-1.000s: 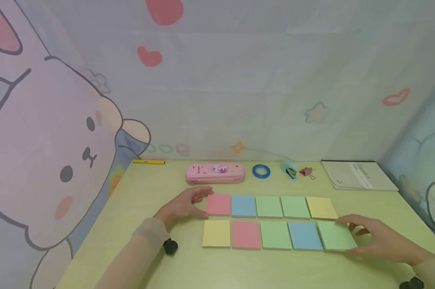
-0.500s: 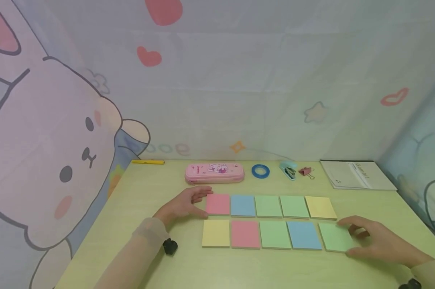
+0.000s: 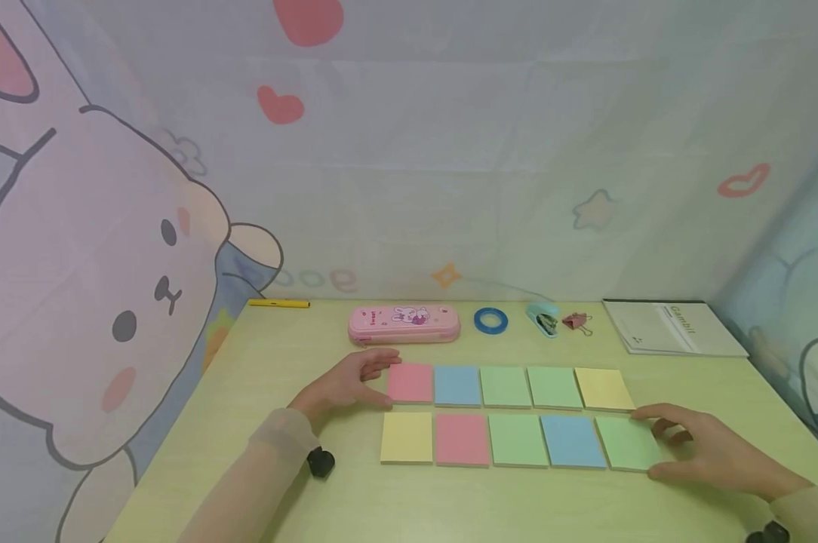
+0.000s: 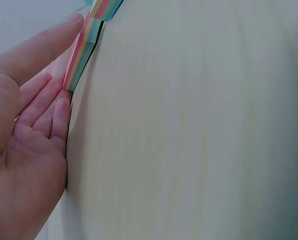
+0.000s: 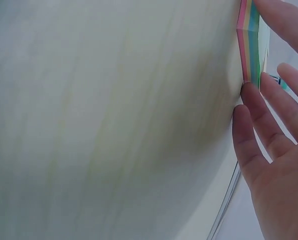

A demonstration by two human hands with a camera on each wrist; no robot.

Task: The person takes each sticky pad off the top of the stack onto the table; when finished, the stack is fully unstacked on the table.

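Note:
Two rows of coloured sticky-note pads lie on the pale green table (image 3: 259, 362). My left hand (image 3: 344, 386) rests flat with straight fingers against the left edge of the pink pad (image 3: 410, 382) in the far row; the left wrist view shows the fingertips (image 4: 64, 100) touching that pad's striped side (image 4: 84, 55). My right hand (image 3: 694, 445) lies open at the right end of the near row, fingers touching the green pad (image 3: 628, 443). Seen from the right wrist, my fingers (image 5: 259, 120) press on the pad's layered edge (image 5: 249, 45).
Along the back of the table sit a yellow pen (image 3: 279, 304), a pink pencil case (image 3: 404, 324), a blue tape roll (image 3: 491, 321), a teal stapler (image 3: 542, 319), a pink binder clip (image 3: 577, 323) and a grey booklet (image 3: 672, 327). A printed cloth backdrop surrounds the table.
My right hand has nudged the green pad slightly left, closing it against the blue pad. The left hand has stayed put.

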